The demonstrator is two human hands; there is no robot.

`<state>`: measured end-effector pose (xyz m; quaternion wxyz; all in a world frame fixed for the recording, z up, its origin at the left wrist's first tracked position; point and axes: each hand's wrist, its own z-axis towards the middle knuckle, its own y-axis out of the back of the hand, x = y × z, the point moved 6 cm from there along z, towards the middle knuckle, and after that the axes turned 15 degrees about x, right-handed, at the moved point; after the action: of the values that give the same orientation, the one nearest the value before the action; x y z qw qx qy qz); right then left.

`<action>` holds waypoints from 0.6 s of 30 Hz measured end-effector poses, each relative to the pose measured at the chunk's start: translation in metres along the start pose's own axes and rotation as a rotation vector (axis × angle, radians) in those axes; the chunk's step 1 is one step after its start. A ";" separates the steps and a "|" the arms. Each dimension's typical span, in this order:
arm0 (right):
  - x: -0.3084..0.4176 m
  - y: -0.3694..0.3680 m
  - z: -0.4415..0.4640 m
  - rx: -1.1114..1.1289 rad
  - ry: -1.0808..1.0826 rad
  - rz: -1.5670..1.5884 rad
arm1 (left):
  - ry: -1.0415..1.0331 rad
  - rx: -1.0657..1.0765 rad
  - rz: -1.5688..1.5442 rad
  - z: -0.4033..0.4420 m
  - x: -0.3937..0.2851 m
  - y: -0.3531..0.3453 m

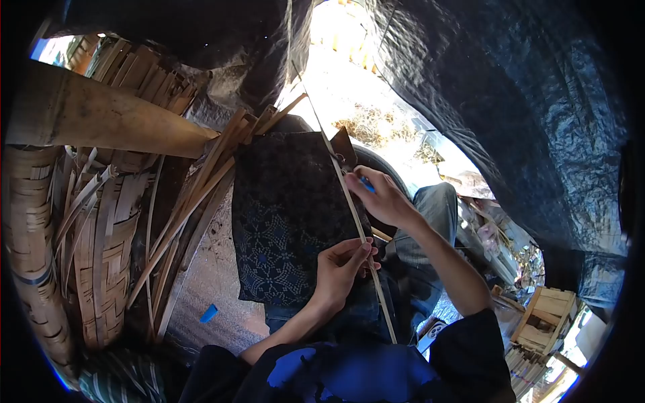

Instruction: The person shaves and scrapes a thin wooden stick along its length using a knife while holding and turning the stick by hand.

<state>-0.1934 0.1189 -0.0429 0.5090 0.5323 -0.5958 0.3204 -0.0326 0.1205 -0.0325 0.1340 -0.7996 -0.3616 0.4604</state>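
A long, thin bamboo strip (383, 303) runs slantwise from my lap up towards the bright opening. My left hand (338, 274) pinches it between thumb and fingers near its lower part. Farther up, my right hand (381, 196) is closed around a blue-handled tool (366, 184), right beside the strip. The tool's working end is hard to make out against the dark background. Under the strip, a dark patterned cloth (272, 235) covers part of my lap.
Split bamboo slats (195, 195) lean at the left, beside a thick bamboo pole (127, 117) and woven baskets (101, 262). Dark plastic sheeting (510, 114) hangs at the right. A wooden crate (544, 319) sits lower right. On the floor lies a blue scrap (209, 313).
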 end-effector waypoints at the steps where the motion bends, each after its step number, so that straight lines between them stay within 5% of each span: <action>1: 0.007 0.005 -0.007 0.002 -0.015 -0.105 | -0.007 -0.005 -0.002 0.000 -0.002 0.000; 7: 0.028 0.012 -0.065 0.198 0.057 -0.621 | 0.011 -0.032 -0.087 0.000 0.002 0.002; 18: 0.015 0.006 -0.061 0.245 0.068 -0.823 | -0.014 0.016 -0.096 0.004 0.009 0.008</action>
<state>-0.1818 0.1724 -0.0107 0.5469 0.7711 -0.2743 0.1764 -0.0293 0.1208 -0.0449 0.1599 -0.7770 -0.3966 0.4620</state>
